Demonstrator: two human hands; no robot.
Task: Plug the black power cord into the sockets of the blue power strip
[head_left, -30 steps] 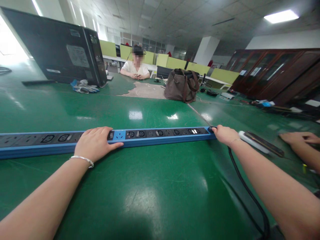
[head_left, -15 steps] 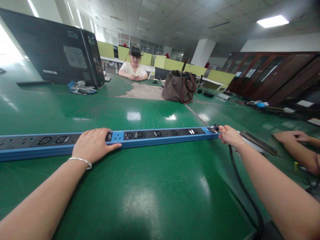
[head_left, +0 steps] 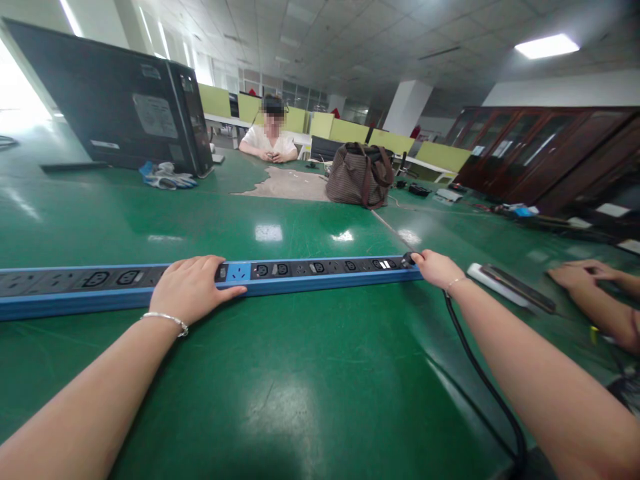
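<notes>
A long blue power strip (head_left: pixel 320 286) with black sockets lies across the green table. My left hand (head_left: pixel 187 290) rests over its left part, fingers on top and thumb along the front side, wrapped round the strip. At the strip's right end, my right hand (head_left: pixel 435 270) grips a black plug (head_left: pixel 409 260), which is at the last sockets; whether it is seated cannot be seen. A black cable (head_left: pixel 475 360) hangs from under my right hand and curves down to the table's near edge.
A white and black power strip (head_left: pixel 510 287) lies right of my right hand, near another person's hands (head_left: pixel 580 273). Farther back are a black computer case (head_left: pixel 125 100), gloves (head_left: pixel 167 176), a brown bag (head_left: pixel 357 177) and a seated person (head_left: pixel 270 143).
My right hand has moved left with the black plug, from beyond the strip's end to over its last sockets. My left hand stays on the strip.
</notes>
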